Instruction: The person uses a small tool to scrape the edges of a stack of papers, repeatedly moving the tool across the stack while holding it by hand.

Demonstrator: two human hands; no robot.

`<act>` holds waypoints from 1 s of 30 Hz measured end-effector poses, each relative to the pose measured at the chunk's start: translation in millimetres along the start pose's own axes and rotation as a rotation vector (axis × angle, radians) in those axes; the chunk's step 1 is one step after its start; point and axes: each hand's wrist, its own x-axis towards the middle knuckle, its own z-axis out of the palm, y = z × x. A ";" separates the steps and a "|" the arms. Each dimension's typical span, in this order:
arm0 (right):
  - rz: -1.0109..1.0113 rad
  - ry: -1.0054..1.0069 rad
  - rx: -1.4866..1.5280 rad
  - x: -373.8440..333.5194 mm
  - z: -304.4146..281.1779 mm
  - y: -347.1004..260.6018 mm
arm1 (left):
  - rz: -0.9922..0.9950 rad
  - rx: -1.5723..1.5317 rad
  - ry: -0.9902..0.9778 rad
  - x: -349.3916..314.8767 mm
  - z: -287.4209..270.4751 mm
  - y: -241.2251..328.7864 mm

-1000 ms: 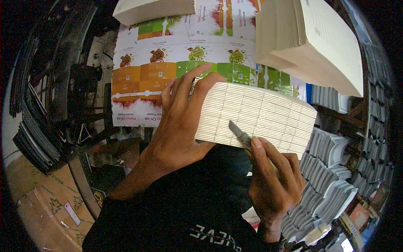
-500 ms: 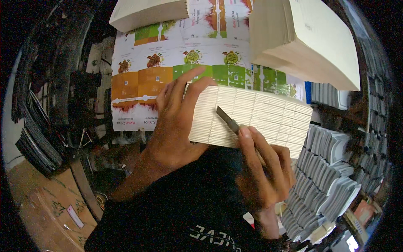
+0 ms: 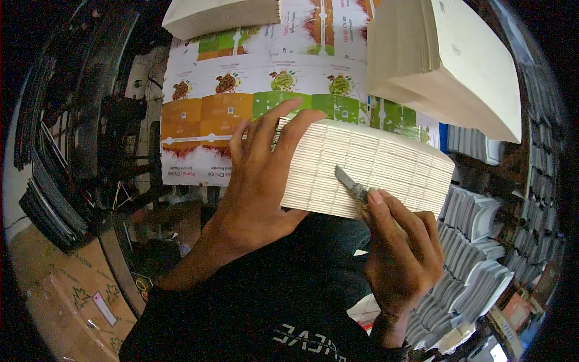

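Note:
A thick block of cream folded paper sections [image 3: 398,166], stitched across its spine with rows of thread, is tilted in front of me, spine toward me. My left hand [image 3: 259,157] grips its left end, fingers over the top edge and thumb below. In my right hand [image 3: 404,253] is a knife [image 3: 351,183] with a short grey blade. The blade lies over the middle of the stitched spine; whether it touches the threads I cannot tell. My right fingers are closed round the handle, which they mostly hide.
Printed sheets [image 3: 205,114] in orange, green and white cover the table beyond the block. A tall cream paper stack [image 3: 476,66] stands at the far right, another block [image 3: 223,18] at the far left. Piles of folded sections [image 3: 470,241] rise on the right. A cardboard box [image 3: 84,289] sits lower left.
The knife and my right hand have moved right and slightly down along the spine. The block and my left hand have shifted a little to the right.

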 end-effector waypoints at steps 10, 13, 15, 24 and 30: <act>-0.096 -0.019 -0.029 -1.7 -1.2 13.7 | -0.004 -0.015 -0.019 -0.6 -0.3 0.3; -0.118 -0.034 -0.037 3.5 -5.5 11.3 | -0.001 -0.011 -0.013 -1.0 1.3 -1.1; -0.047 -0.086 0.003 9.7 -10.2 3.3 | 0.000 -0.009 -0.012 -1.0 1.8 -1.9; -0.032 -0.086 -0.032 7.8 -8.9 0.3 | 0.023 -0.001 -0.009 -0.4 -0.2 -1.6; -0.117 0.015 -0.105 -2.8 2.8 8.3 | 0.045 0.016 -0.003 3.6 2.7 -2.0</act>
